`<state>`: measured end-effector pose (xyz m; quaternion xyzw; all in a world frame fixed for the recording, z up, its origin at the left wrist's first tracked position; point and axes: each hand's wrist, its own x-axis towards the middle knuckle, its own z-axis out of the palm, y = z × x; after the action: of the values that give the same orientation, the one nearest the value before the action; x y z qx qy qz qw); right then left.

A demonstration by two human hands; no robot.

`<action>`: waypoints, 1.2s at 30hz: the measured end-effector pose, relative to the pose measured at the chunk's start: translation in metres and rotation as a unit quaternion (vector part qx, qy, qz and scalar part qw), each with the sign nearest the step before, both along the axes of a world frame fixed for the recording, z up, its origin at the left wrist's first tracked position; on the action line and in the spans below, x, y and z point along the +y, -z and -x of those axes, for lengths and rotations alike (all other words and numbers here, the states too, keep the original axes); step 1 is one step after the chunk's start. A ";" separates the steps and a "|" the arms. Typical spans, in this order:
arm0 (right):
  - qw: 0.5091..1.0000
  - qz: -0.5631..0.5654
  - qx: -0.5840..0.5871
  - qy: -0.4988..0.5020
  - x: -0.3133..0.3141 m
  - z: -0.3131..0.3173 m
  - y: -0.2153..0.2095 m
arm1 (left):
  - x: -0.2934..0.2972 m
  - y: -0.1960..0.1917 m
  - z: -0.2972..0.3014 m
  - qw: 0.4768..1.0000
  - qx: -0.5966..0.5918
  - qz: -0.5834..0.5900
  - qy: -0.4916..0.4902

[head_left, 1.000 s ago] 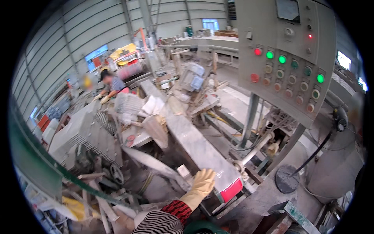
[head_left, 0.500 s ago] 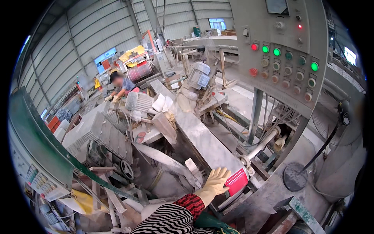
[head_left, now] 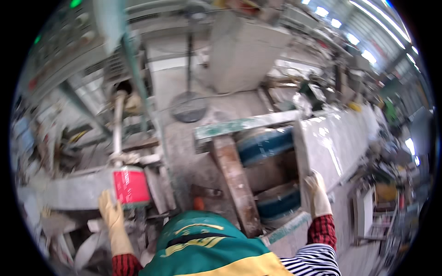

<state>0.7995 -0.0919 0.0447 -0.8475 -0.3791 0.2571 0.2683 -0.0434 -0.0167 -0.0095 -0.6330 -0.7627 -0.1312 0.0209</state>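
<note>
My left hand, in a cream rubber glove, rests at the near edge of a grey conveyor belt, next to the red band around its end. Its fingers are stretched out and hold nothing. On the other side my right hand, gloved alike, is at the edge of a shiny pale slab. Its fingers look curled over that edge, slightly blurred. Between my hands hangs my green and yellow apron.
A frame with a green-flecked bar and a rusty beam holds blue rollers beside the slab. Farther off are a round black stand base, a pale covered block and a control panel at upper left.
My view has swung to the right and down, so the conveyor now lies at left. My right hand has come into view at the slab. The left hand remains by the red band.
</note>
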 end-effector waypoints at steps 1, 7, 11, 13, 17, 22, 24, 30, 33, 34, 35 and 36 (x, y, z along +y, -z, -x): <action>0.993 0.060 -0.104 -0.023 0.009 -0.003 -0.002 | -0.002 -0.004 0.007 1.000 0.000 0.020 -0.010; 0.991 0.063 0.072 0.089 -0.004 -0.051 -0.008 | 0.007 -0.008 -0.002 0.996 -0.027 0.066 -0.047; 0.995 0.037 0.003 0.098 -0.002 -0.038 -0.016 | 0.007 -0.009 -0.011 0.995 -0.030 0.050 -0.076; 0.995 0.026 0.017 0.099 -0.005 -0.040 -0.013 | 0.012 -0.014 -0.023 0.997 -0.006 0.060 -0.038; 0.993 0.029 0.017 0.110 0.002 -0.015 -0.026 | 0.031 -0.019 -0.051 0.995 -0.049 0.041 0.078; 0.990 0.062 -0.053 0.115 0.021 0.051 -0.068 | 0.046 -0.008 -0.070 0.990 -0.062 0.111 0.060; 0.985 0.086 -0.103 0.112 0.016 0.053 -0.072 | 0.044 -0.017 -0.084 0.991 -0.017 0.115 0.066; 0.983 0.105 -0.147 0.033 0.003 0.075 -0.064 | 0.042 -0.012 -0.075 0.991 -0.012 0.108 0.074; 0.981 0.107 -0.160 0.002 -0.002 0.085 -0.056 | 0.042 -0.017 -0.077 0.992 -0.005 0.110 0.066; 0.980 0.104 -0.167 -0.009 -0.003 0.087 -0.054 | 0.040 -0.017 -0.076 0.992 -0.002 0.107 0.060; 0.979 0.101 -0.177 -0.020 0.000 0.092 -0.059 | 0.041 -0.015 -0.076 0.993 -0.002 0.105 0.055; 0.978 0.102 -0.183 -0.019 0.002 0.095 -0.062 | 0.041 -0.014 -0.075 0.993 0.002 0.107 0.051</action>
<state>0.7041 -0.0900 0.1068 -0.8956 -0.4097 0.1399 0.1020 0.0313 0.0245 0.0050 -0.6700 -0.7390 -0.0486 -0.0522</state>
